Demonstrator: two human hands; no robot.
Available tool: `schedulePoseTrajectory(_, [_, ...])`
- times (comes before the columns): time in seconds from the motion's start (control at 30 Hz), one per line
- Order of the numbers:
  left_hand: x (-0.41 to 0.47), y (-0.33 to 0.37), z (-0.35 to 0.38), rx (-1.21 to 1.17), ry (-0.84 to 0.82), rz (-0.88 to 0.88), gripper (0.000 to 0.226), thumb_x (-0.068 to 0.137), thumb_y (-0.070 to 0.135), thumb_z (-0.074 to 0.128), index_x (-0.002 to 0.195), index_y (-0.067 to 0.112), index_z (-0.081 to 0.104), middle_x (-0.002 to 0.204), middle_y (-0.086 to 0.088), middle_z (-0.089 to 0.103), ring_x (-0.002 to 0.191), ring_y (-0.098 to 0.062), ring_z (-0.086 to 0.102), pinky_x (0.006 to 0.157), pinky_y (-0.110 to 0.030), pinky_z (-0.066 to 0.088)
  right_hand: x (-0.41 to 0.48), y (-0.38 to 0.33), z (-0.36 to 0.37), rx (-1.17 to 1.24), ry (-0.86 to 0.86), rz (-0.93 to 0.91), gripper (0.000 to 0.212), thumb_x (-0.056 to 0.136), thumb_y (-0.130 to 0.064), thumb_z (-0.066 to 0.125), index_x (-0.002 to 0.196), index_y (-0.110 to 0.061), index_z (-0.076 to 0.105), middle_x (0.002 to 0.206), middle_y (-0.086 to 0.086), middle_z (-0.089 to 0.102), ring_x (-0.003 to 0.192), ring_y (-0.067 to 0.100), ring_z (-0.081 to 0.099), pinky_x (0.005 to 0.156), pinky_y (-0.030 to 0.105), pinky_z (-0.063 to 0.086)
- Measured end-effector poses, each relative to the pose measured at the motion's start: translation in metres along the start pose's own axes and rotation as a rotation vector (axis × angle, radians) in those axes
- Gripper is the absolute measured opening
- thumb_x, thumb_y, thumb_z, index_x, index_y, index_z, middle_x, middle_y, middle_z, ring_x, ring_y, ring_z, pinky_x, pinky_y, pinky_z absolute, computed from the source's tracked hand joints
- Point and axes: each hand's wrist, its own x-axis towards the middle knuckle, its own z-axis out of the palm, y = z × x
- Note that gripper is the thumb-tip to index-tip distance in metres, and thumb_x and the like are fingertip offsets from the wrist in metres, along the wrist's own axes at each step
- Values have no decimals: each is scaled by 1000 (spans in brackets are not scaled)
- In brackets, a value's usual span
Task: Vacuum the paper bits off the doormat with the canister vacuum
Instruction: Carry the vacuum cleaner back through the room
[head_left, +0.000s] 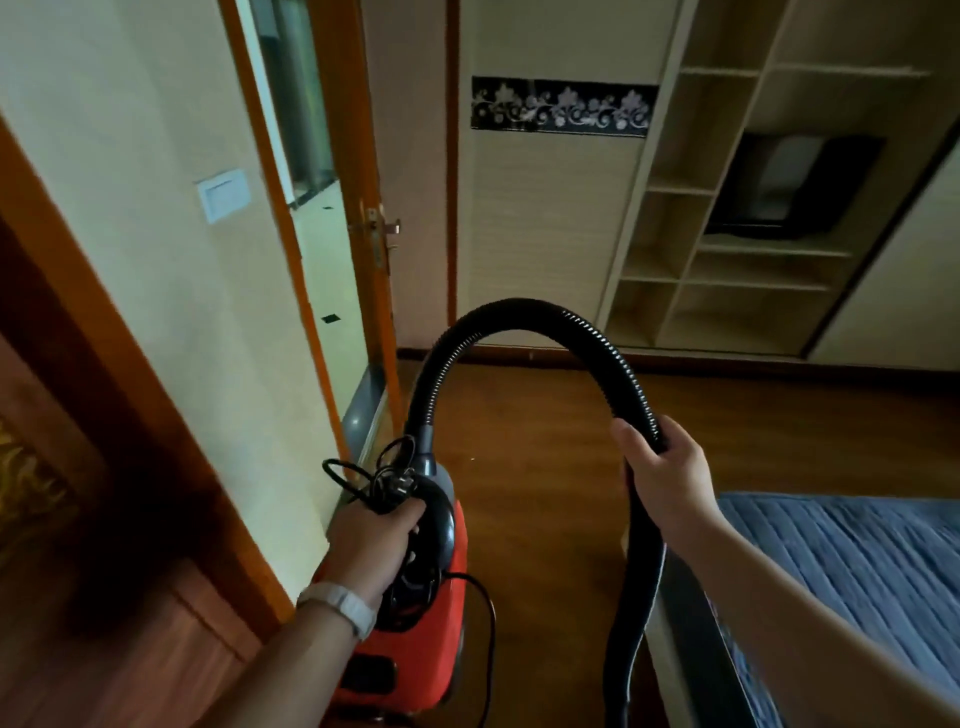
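Red vacuum (458, 571) gripped left, hose (519, 310) right.

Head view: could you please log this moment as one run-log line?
left grip: holds canister vacuum handle and bundled cord | right grip: holds black hose | doormat, paper bits: not in view

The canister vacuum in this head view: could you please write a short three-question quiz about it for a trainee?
1. True or false: the left hand grips the top of the red canister vacuum.
2. Multiple choice: the right hand holds A) the power cord, B) the black hose, C) the door handle.
3. Short answer: what colour is the quilted mattress on the right?

Key: 1 true. 2 B. 3 blue.
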Motion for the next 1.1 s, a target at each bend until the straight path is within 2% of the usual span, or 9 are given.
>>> schedulePoseTrajectory(0.07, [28,16,10,38,-46,26,21,82,17,72,63,7,67,50,-4,64,44,-21,61,45,-25,42,18,-2,2,4,78,-5,23,92,-32,67,86,-11,59,60,1,59,50,13,54,43,24,45])
schedulePoseTrajectory(0.17, [69,37,34,86,-93,55,23,82,19,73,62,9,67,54,-5,66,50,-24,63,49,-25,42,49,-5,3,27,167,-5,24,92,-32,67,84,-11,58,60,2,57,50,16,53,44,26,44])
schedulePoseTrajectory(0.33, [130,62,88,120,-137,50,27,84,22,72,63,7,66,58,-8,68,49,-25,64,47,-26,43,115,13,2,80,209,23,23,92,-31,68,86,-10,59,59,1,56,50,16,52,44,28,44])
schedulePoseTrajectory(0.5, [189,87,160,158,-156,21,35,75,37,76,55,10,69,52,-9,67,53,-33,67,54,-40,54,213,31,1,173,202,33,21,92,-30,67,88,-11,60,60,1,57,53,18,53,45,27,45])
schedulePoseTrajectory(0.63, [230,119,224,129,-168,5,28,82,25,74,61,8,68,51,-7,66,49,-28,64,49,-29,45,289,40,-15,242,193,62,21,92,-32,67,90,-12,60,64,4,58,55,21,54,50,32,47])
schedulePoseTrajectory(0.77, [271,155,282,111,-158,36,28,83,23,74,60,8,67,52,-4,66,48,-23,63,46,-25,43,359,42,-36,243,189,74,23,93,-33,66,89,-11,59,63,3,57,53,18,53,47,27,45])
schedulePoseTrajectory(1.1, [376,219,386,121,-222,84,31,84,24,73,59,7,65,50,-7,65,46,-25,63,49,-29,47,495,49,-57,214,283,70,28,93,-36,65,88,-10,59,65,5,57,57,25,53,54,37,46])
